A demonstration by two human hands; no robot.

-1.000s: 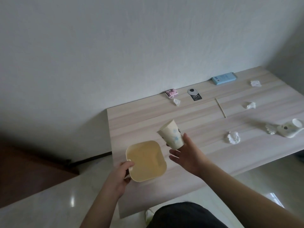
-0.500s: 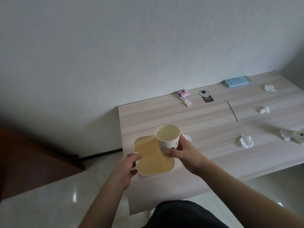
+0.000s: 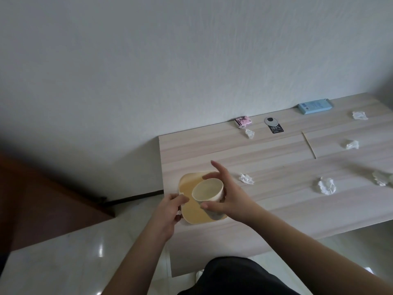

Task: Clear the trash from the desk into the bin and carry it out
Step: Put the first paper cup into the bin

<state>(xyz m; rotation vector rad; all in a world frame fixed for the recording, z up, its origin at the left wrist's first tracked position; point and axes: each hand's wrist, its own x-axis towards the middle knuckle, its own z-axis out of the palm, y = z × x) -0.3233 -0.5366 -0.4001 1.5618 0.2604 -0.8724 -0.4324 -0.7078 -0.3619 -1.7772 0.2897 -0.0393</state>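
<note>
over the desk's left corner the right hand (image 3: 229, 196) lets a paper cup (image 3: 209, 193) go, fingers spread, into the yellow bin (image 3: 191, 211) gripped by the left hand (image 3: 168, 209); tissue wads (image 3: 326, 186) and a stick (image 3: 309, 144) remain on the desk (image 3: 276, 209).

Paper cup (image 3: 208, 190), earlier held tilted at bin's 2 o'clock, now upright inside yellow bin (image 3: 192, 202); right hand (image 3: 228, 195), which gripped cup, now spreads fingers around it, index finger raised toward 12 o'clock; left hand (image 3: 168, 211) has shifted along bin's rim at 9 o'clock.
</note>
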